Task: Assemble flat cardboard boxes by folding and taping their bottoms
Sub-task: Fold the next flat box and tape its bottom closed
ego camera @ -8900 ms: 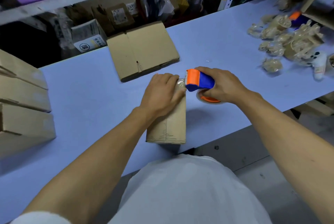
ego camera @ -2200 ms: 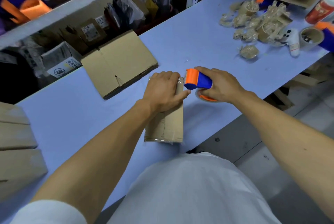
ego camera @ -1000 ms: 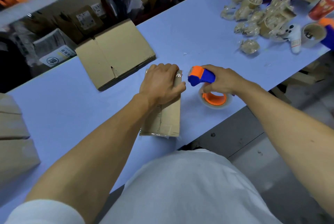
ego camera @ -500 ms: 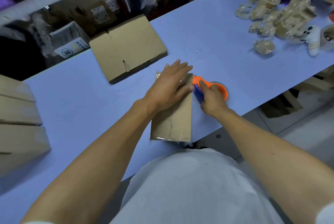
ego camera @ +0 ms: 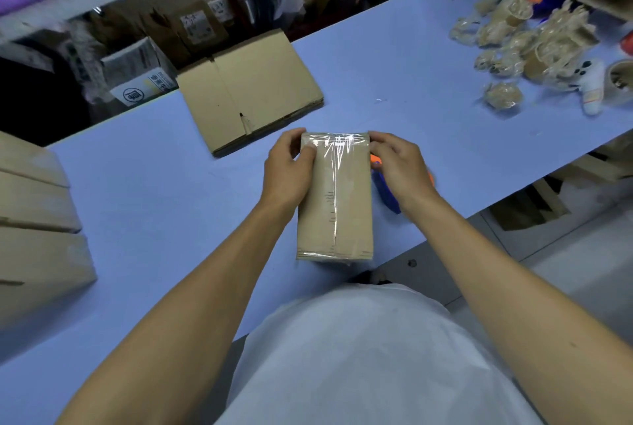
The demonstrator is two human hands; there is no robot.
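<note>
A small cardboard box [ego camera: 337, 205] stands bottom-up near the front edge of the blue table [ego camera: 154, 191], with clear tape running along its middle seam and over the far end. My left hand [ego camera: 287, 171] grips its far left corner, thumb on top. My right hand [ego camera: 399, 166] grips its far right corner. The orange and blue tape dispenser [ego camera: 387, 195] lies on the table just right of the box, mostly hidden under my right hand.
A stack of flat cardboard boxes [ego camera: 250, 90] lies behind the box. Assembled boxes [ego camera: 34, 219] are piled at the left. Crumpled tape scraps and paper cups [ego camera: 527, 44] clutter the far right. A shelf with packed goods [ego camera: 205, 23] runs behind the table.
My right hand has let go of the tape dispenser, which now lies on the table, and taken the box's far right corner. My left hand has shifted from the top to the far left corner.
</note>
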